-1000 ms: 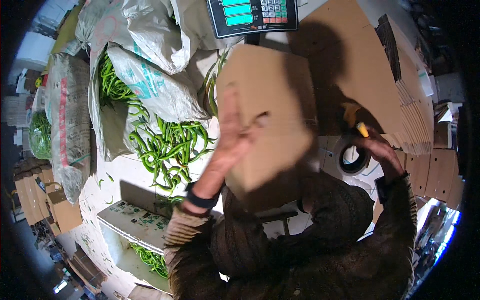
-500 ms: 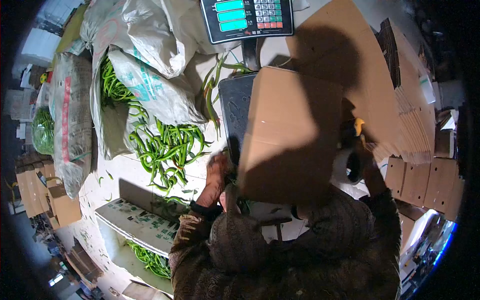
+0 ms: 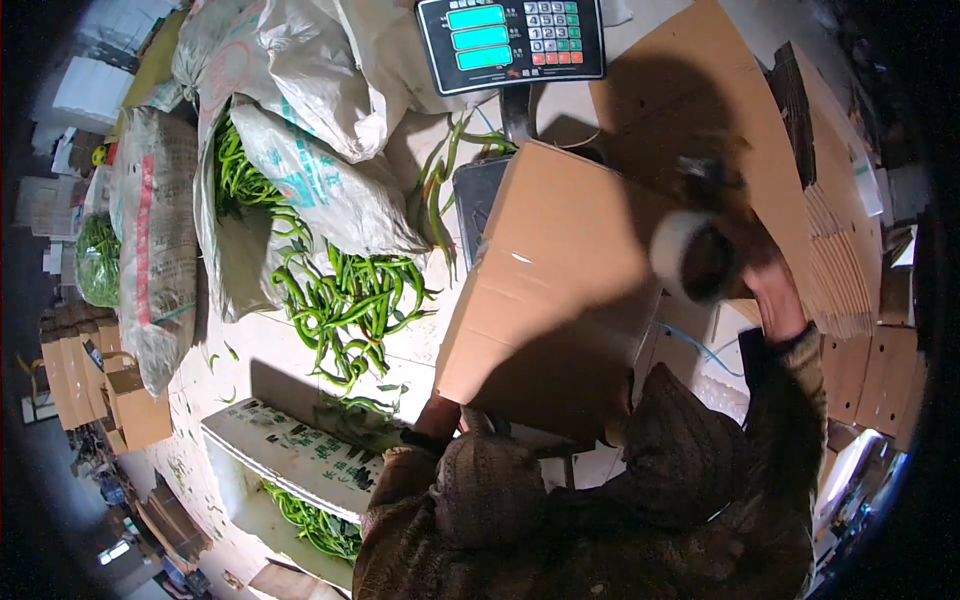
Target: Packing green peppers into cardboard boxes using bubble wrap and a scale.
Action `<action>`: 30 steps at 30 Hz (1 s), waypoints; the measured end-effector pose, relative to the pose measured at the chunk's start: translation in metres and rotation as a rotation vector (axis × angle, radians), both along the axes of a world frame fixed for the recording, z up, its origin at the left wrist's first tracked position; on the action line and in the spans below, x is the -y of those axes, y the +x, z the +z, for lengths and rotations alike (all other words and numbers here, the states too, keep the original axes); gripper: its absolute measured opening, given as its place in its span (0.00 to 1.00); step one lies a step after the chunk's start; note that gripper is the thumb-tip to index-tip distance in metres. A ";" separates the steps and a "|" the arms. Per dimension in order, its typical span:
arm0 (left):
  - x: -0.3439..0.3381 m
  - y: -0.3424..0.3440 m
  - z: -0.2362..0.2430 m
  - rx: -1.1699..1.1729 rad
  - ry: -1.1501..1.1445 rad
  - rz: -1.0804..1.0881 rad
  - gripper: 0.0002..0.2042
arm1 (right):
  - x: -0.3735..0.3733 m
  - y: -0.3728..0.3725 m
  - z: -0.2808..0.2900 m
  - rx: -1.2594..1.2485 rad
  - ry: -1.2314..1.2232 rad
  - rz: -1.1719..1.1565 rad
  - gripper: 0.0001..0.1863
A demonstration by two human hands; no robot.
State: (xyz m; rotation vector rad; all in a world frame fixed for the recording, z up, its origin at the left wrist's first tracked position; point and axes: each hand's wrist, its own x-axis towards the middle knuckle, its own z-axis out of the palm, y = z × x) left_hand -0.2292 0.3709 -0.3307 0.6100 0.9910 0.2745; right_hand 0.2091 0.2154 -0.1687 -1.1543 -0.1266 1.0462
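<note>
Carton (image 3: 575,225), centre; scale display (image 3: 512,76), behind carton; loose peppers (image 3: 350,305), left of carton, before sack (image 3: 340,205); lidded box (image 3: 285,455), front left, peppers (image 3: 312,520) inside; cardboard stack (image 3: 838,235), right

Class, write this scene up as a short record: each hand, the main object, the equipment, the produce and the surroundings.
Left hand: at the near-left corner of the box, partly hidden
Right hand: fingers around a tape dispenser, motion-blurred
Main object: brown cardboard box, above the person's knees
Equipment: electronic weighing scale, display lit; box hides part of its platform
Produce: long green chili peppers, spread beside an open woven sack
Surroundings: white foam box at left, flattened cartons at right
</note>
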 end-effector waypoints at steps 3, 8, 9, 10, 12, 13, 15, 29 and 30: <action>-0.011 0.012 0.006 0.076 -0.053 0.065 0.27 | -0.048 0.024 -0.046 0.546 -0.371 0.196 0.25; -0.077 0.031 0.061 0.202 -0.050 0.181 0.27 | -0.072 -0.024 0.015 1.102 -0.065 0.321 0.18; -0.092 0.043 0.076 0.235 -0.068 0.178 0.27 | -0.061 -0.017 0.017 1.007 -0.126 0.294 0.17; -0.107 0.051 0.094 0.260 -0.092 0.179 0.27 | -0.047 -0.009 0.022 0.865 -0.179 0.271 0.17; -0.135 0.061 0.131 0.276 -0.153 0.176 0.27 | -0.019 0.004 0.013 0.508 -0.216 0.204 0.16; -0.147 0.065 0.146 0.291 -0.183 0.174 0.27 | -0.004 0.005 0.018 0.328 -0.217 0.157 0.15; -0.157 0.068 0.169 0.289 -0.174 0.184 0.27 | 0.032 -0.002 0.023 -0.043 -0.173 0.059 0.14; -0.126 0.103 0.112 0.057 0.581 -0.069 0.33 | 0.094 -0.104 0.130 0.737 -0.551 0.233 0.36; -0.119 0.106 0.146 -0.135 0.831 -0.188 0.30 | 0.078 -0.106 0.142 0.787 -0.554 0.332 0.38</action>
